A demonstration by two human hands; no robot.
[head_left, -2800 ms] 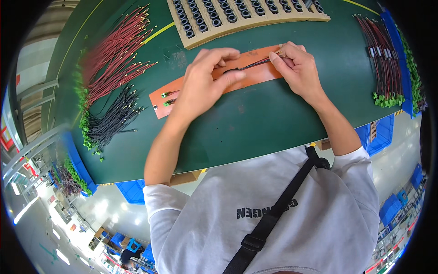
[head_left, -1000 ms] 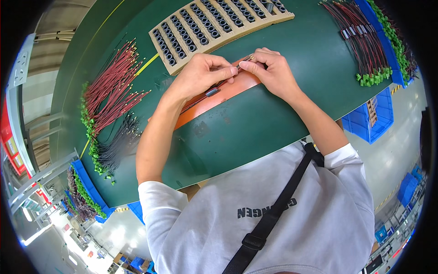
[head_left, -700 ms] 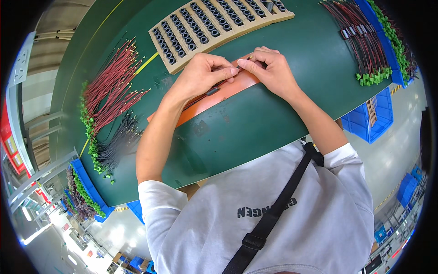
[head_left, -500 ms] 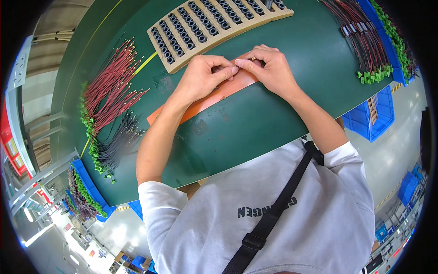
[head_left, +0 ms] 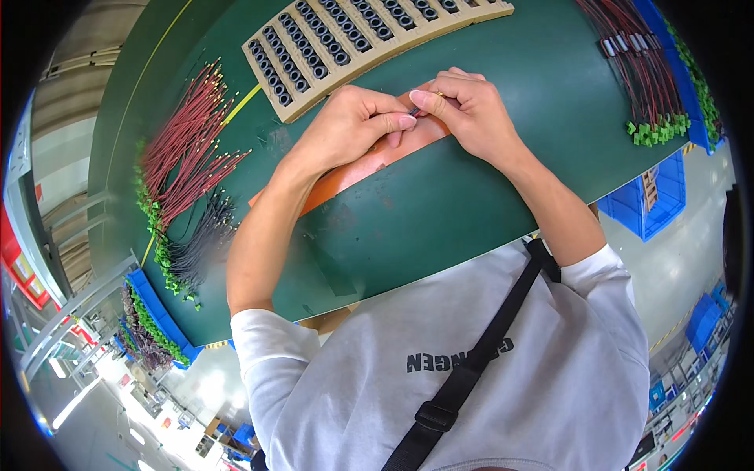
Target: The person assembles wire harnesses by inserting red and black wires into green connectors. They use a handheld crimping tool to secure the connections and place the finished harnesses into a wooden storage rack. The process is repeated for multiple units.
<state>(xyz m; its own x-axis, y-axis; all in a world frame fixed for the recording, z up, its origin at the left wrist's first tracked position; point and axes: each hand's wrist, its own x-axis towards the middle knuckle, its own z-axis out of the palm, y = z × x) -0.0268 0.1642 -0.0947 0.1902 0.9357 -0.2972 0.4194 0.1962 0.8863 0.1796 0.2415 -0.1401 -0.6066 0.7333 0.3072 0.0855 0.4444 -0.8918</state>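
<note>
Over an orange strip (head_left: 353,177) on the green table, both my hands meet with their fingertips almost touching. A small dark piece (head_left: 414,112) shows between them, too small to name. My left hand (head_left: 357,124) pinches it between thumb and forefinger. My right hand (head_left: 470,112) is also closed in a pinch at the piece's other side; a tiny gold-coloured tip shows by its fingers, the rest hidden. Beyond my hands, a tan tray (head_left: 377,56) holds rows of black rings.
Red wires (head_left: 184,133) and black wires (head_left: 206,235) with green connectors lie at the left. More dark red wires (head_left: 620,71) with pale sleeves lie at the far right, beside a blue bin (head_left: 682,67). Another blue bin (head_left: 648,200) stands below the table's right edge.
My hands have parted slightly at the fingertips, and the small dark piece now shows between them. The view has shifted a little; the tray and wires look unchanged.
</note>
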